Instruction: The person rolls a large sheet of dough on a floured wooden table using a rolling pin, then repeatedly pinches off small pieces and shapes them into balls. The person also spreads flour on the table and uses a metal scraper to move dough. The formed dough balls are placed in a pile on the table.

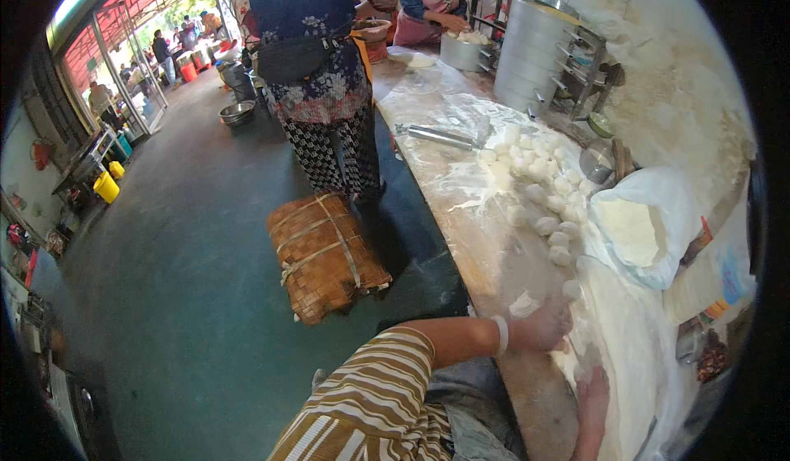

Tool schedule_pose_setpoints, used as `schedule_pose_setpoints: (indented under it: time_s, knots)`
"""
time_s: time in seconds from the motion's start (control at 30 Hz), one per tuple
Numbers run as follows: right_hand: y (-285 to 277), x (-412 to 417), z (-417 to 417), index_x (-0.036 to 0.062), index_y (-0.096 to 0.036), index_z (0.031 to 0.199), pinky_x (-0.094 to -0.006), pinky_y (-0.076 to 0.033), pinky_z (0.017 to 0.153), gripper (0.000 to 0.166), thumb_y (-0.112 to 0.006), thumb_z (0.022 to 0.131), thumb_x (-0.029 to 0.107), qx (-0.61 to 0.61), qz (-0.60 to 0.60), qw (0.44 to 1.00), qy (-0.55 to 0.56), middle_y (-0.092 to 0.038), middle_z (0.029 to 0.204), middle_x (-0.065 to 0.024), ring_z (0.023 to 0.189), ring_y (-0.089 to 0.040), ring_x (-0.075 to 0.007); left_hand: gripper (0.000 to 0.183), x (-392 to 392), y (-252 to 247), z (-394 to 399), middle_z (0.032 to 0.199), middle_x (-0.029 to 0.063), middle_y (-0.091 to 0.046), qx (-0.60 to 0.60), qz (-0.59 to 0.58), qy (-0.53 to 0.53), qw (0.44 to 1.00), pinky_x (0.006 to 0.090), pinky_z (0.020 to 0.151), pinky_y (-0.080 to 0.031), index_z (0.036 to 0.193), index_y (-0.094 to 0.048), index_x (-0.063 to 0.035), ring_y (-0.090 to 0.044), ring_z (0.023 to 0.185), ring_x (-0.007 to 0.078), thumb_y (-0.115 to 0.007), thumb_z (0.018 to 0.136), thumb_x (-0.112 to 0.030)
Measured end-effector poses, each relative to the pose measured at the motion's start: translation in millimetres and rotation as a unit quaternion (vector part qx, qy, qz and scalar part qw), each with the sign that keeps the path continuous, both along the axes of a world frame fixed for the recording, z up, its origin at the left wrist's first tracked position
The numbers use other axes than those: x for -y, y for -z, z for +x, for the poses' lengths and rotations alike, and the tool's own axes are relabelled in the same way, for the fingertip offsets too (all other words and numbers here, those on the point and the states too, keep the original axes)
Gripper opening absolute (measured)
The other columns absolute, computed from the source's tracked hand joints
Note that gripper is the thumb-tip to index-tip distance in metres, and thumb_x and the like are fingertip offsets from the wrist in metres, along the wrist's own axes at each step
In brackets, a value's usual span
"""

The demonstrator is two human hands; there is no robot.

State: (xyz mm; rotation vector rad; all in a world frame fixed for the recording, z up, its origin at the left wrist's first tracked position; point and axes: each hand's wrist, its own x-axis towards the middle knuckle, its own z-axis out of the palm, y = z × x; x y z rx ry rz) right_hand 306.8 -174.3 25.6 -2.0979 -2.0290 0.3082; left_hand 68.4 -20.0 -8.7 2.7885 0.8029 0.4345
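Observation:
My left hand (546, 325), with a white bracelet at the wrist, is over the floured worktop (457, 226) beside a long slab of dough (632, 350). Its fingers are blurred, and what they hold cannot be told. Nearer to me, my right hand (591, 381) touches the left edge of the long dough; its fingertips are partly lost in blur and flour. Close above my left hand lie a round dough piece (571, 289) and a small flat scrap of dough (524, 304). Farther up the worktop sits a pile of round dough pieces (543, 171).
An open bag of flour (632, 229) stands at the right. Beyond the dough pile are a metal rolling pin (441, 137) and stacked steamers (534, 53). A person (327, 78) stands at the worktop, another (432, 10) behind it. A woven basket (327, 254) lies on the floor.

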Motion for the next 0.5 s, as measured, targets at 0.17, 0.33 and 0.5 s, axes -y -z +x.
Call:
schedule_pose_setpoints:
  time_s: [0.17, 0.33, 0.5]
  knots:
    - [13.7, -14.6, -55.2, 0.0087, -0.041, 0.154, -0.0554, -0.028, 0.120, 0.066, -0.064, 0.092, 0.013, -0.057, 0.070, 0.988, -0.125, -0.046, 0.154, -0.0182, 0.142, -0.042, -0.0402, 0.066, 34.2, 33.8, -16.6, 0.149, 0.0141, -0.051, 0.002, 0.082, 0.034, 0.996, 0.0678, 0.113, -0.027, 0.143, -0.053, -0.0073, -0.042, 0.142, 0.0317, -0.060, 0.091, -0.047]
    - [32.4, -0.8, -53.8, 0.0106, -0.040, 0.155, -0.0625, -0.023, 0.119, 0.069, -0.065, 0.091, 0.012, 0.059, 0.051, 0.986, -0.147, -0.043, 0.155, -0.0168, 0.143, -0.040, -0.0394, 0.072, 56.6, 37.0, -51.4, 0.155, 0.0116, -0.045, 0.035, 0.096, 0.064, 0.993, 0.0654, 0.117, -0.023, 0.151, -0.046, -0.0093, -0.041, 0.144, 0.0308, -0.064, 0.088, -0.040]
    - [18.3, -24.4, -88.4, 0.0086, -0.044, 0.151, -0.0574, -0.030, 0.117, 0.065, -0.066, 0.089, 0.009, -0.008, 0.093, 0.984, -0.152, -0.048, 0.150, -0.0191, 0.138, -0.045, -0.0393, 0.073, 29.4, 3.1, -87.3, 0.156, 0.0080, -0.043, -0.027, 0.027, -0.030, 0.999, 0.0600, 0.116, -0.029, 0.152, -0.045, -0.0180, -0.045, 0.139, 0.0305, -0.067, 0.085, -0.038]
